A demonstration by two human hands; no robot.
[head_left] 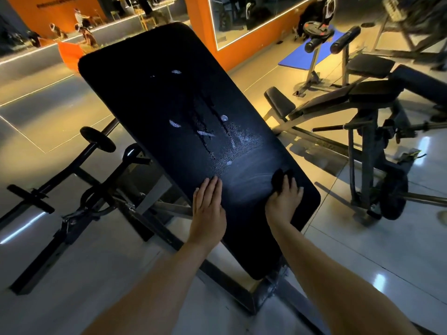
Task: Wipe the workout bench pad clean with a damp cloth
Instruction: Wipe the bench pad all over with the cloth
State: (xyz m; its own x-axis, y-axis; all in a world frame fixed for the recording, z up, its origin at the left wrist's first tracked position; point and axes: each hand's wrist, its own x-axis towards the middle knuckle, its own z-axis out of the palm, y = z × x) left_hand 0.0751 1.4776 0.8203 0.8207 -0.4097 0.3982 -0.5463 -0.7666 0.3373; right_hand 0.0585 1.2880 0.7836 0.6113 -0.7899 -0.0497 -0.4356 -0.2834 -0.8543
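A gym floor of pale glossy tiles [362,274] holds a long black bench pad [169,112], tilted and running from upper left to lower right on a dark metal frame [135,213]. Water droplets and streaks [232,141] shine near the pad's middle. The left hand [208,209] lies flat on the pad's left edge, fingers straight and together. The right hand [285,201] presses a dark cloth [278,178] onto the pad near its right edge — fingers curled over it.
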